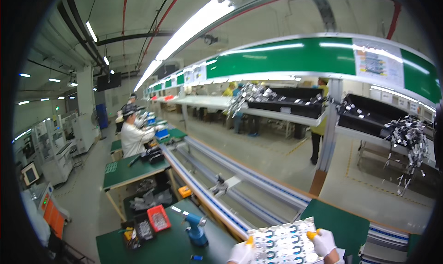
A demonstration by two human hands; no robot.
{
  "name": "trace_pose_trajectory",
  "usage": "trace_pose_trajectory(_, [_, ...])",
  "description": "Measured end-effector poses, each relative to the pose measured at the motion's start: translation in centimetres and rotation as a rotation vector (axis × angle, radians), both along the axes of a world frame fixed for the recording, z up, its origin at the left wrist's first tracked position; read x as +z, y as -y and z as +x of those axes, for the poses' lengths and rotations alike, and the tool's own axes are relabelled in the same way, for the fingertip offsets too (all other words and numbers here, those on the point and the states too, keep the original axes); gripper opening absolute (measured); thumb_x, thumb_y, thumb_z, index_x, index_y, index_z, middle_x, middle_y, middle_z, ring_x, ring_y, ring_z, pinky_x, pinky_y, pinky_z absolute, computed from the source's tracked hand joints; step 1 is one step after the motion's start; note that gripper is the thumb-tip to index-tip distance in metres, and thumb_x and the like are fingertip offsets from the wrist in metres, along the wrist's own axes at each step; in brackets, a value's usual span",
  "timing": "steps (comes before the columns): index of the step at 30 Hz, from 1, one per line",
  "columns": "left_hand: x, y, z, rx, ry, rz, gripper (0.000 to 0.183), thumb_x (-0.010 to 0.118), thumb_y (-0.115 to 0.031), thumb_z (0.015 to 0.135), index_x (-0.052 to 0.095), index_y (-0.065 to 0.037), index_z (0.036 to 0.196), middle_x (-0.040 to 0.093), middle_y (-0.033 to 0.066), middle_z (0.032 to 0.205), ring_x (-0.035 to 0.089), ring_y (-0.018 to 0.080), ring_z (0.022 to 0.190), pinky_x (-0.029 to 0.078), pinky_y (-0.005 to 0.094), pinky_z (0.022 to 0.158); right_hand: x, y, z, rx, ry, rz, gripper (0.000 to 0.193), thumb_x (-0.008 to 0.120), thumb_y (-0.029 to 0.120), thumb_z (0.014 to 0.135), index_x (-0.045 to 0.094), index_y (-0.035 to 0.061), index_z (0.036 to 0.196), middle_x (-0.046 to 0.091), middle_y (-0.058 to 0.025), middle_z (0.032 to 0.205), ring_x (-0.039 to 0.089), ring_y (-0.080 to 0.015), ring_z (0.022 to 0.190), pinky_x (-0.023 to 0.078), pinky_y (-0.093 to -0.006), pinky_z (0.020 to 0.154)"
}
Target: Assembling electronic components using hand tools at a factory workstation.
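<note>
Both my hands wear white gloves with orange-yellow finger covers. Between them, at the lower right of the head view, is a shiny white sheet (284,242) carrying rows of blue and dark U-shaped parts. My left hand (243,252) grips its left edge. Its right edge is pinched by my right hand (324,243), with the thumb side over the top corner. The sheet is tilted up toward me above the bench, and its lower edge runs out of the picture.
On the green bench (214,248) stands a blue pistol-shaped tool (197,234), near a small blue cylinder (196,257). A red bin (158,218) and a black bin (144,230) hold small parts. Conveyor rails (203,190) run beyond. Overhead shelf trays (290,108) spill silver strips. A co-worker (133,135) sits farther left.
</note>
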State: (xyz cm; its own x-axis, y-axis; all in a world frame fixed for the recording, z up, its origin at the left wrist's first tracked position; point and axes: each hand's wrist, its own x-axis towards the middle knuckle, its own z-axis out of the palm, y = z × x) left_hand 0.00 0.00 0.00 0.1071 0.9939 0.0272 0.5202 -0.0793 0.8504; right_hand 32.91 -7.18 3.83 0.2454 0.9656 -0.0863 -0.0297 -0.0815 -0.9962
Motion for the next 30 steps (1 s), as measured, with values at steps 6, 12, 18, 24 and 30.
trace_pose_trajectory(6, [-0.3, 12.8, -13.7, 0.541, -0.138, -0.074, 0.026, 0.06, -0.024, 0.096, 0.071, -0.001, 0.092, 0.069, 0.024, 0.08, 0.068, 0.0428, 0.076, 0.052, 0.047, 0.066, -10.8, -2.1, -16.9, 0.202, 0.09, -0.048, 0.028, 0.08, 0.022, 0.09, 0.069, -0.0021, 0.083, 0.065, -0.0021, 0.073, 0.053, -0.0092, 0.063, 0.042, -0.0306, 0.055])
trace_pose_trajectory(12, [-4.5, 19.4, -24.1, 0.942, -0.202, -0.101, 0.031, 0.062, -0.029, 0.097, 0.067, 0.0, 0.087, 0.065, 0.0273, 0.078, 0.065, 0.0476, 0.078, 0.048, 0.0504, 0.064, -12.6, -3.0, -32.0, 0.528, 0.091, -0.186, 0.032, 0.083, 0.021, 0.09, 0.062, 0.0012, 0.075, 0.057, 0.0001, 0.063, 0.047, -0.0069, 0.057, 0.037, -0.028, 0.049])
trace_pose_trajectory(18, [-11.4, 17.0, -29.5, 1.075, -0.106, -0.111, 0.024, 0.062, -0.019, 0.093, 0.064, 0.003, 0.085, 0.066, 0.0255, 0.078, 0.065, 0.0419, 0.069, 0.049, 0.0461, 0.063, -10.1, -7.8, -38.2, 0.631, 0.07, -0.286, 0.028, 0.081, 0.022, 0.091, 0.063, 0.004, 0.079, 0.058, 0.0016, 0.066, 0.048, -0.005, 0.058, 0.037, -0.0266, 0.05])
trace_pose_trajectory(24, [-11.2, 11.2, -34.6, 1.056, 0.116, -0.084, 0.016, 0.062, -0.013, 0.09, 0.064, 0.002, 0.088, 0.064, 0.0267, 0.076, 0.065, 0.045, 0.071, 0.049, 0.0452, 0.062, -12.4, -13.9, -43.0, 0.662, 0.19, -0.189, 0.034, 0.079, 0.027, 0.092, 0.06, 0.0036, 0.077, 0.054, 0.0021, 0.067, 0.047, -0.0061, 0.061, 0.037, -0.0284, 0.052])
trace_pose_trajectory(30, [-10.8, 16.6, -40.3, 1.195, -0.064, -0.004, 0.023, 0.059, -0.007, 0.095, 0.062, 0.001, 0.116, 0.068, 0.017, 0.109, 0.065, 0.0324, 0.096, 0.052, 0.0403, 0.088, -12.6, -16.0, -43.7, 0.733, 0.366, -0.165, 0.045, 0.078, 0.043, 0.091, 0.067, -0.0004, 0.087, 0.063, -0.0068, 0.072, 0.055, -0.0116, 0.066, 0.046, -0.0332, 0.06])
